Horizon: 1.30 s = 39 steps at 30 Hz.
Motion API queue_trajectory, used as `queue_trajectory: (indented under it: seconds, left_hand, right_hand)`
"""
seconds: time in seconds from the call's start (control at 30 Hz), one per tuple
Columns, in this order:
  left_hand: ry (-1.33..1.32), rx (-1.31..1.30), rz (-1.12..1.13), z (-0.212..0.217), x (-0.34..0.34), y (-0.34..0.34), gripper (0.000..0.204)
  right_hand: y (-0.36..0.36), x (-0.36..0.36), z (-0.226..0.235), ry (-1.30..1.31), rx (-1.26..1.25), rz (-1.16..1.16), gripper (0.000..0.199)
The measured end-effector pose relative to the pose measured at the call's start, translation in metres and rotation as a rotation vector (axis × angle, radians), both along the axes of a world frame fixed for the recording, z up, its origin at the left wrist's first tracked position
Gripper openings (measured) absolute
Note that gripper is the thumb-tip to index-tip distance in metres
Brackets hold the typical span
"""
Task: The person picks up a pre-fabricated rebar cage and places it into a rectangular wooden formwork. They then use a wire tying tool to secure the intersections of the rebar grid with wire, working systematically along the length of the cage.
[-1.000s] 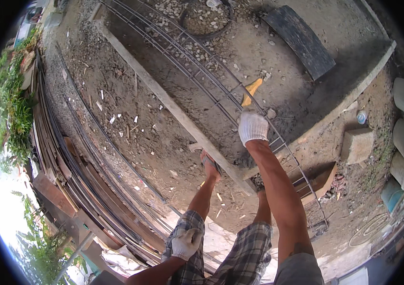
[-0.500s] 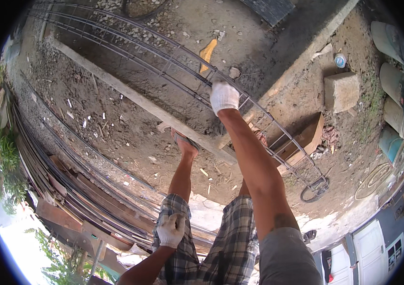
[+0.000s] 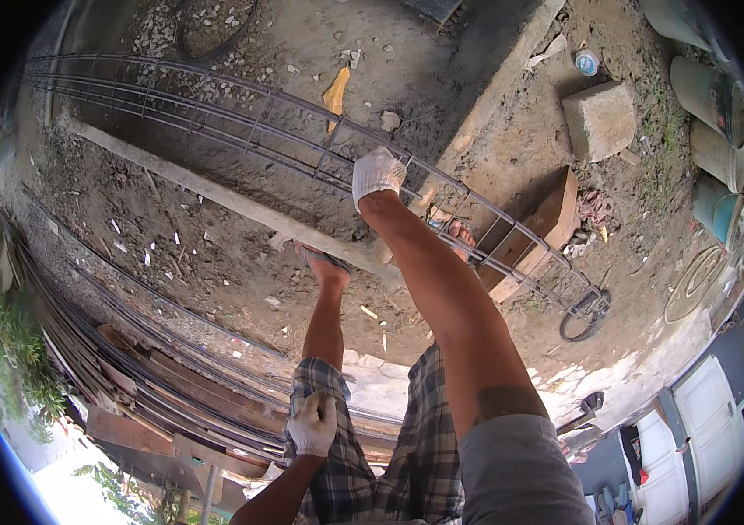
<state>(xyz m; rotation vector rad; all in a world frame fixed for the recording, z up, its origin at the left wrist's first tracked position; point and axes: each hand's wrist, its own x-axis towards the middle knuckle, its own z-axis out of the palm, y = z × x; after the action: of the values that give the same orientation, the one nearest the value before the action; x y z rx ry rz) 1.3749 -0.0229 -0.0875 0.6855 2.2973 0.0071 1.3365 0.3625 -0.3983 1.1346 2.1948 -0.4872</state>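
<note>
A long steel rebar cage [image 3: 254, 140] runs from the far left to the right, crossing over a low concrete edge. My right hand [image 3: 378, 175], in a white knit glove, is closed on its bars right of the middle. My left hand [image 3: 312, 423], gloved alike, is a fist against my left thigh; whether anything is inside is hidden. My left foot in a sandal [image 3: 324, 256] is beside the concrete edge [image 3: 214, 185]. Under the cage my right foot [image 3: 459, 234] partly shows between the bars. A dark ring [image 3: 585, 316] lies by the cage's right end.
A wooden box [image 3: 556, 210] and a concrete block [image 3: 600, 121] sit at the right, with buckets [image 3: 706, 101] beyond. A yellow piece [image 3: 335, 92] lies behind the cage. Long bars and boards [image 3: 127, 372] are stacked at the lower left. A coiled hose [image 3: 696, 284] lies far right.
The view has turned somewhat, shifting the whole scene. My right foot shows more beneath the cage. Right hand keeps its grip on the cage; left fist stays at the thigh.
</note>
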Motion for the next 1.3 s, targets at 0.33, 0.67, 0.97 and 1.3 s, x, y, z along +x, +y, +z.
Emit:
queue_trajectory:
  seconds: [0.33,0.67,0.97,1.3]
  left_hand:
    - [0.008,-0.001,-0.012,-0.006,0.009,-0.019,0.020]
    - [-0.004,-0.085,-0.056,-0.001,0.021,-0.001,0.021]
    - [0.018,-0.066,-0.113,-0.004,0.022,0.016,0.021]
    - [0.003,-0.077,-0.148,-0.005,0.028,0.006,0.019]
  right_hand:
    - [-0.023,0.147,0.057,0.405,0.012,-0.564,0.027]
    - [-0.001,0.096,-0.034,0.298,0.017,-0.006,0.015]
    - [-0.015,0.159,-0.007,-0.082,0.200,0.004,0.019]
    - [-0.019,0.271,0.035,0.263,0.107,-0.328,0.033]
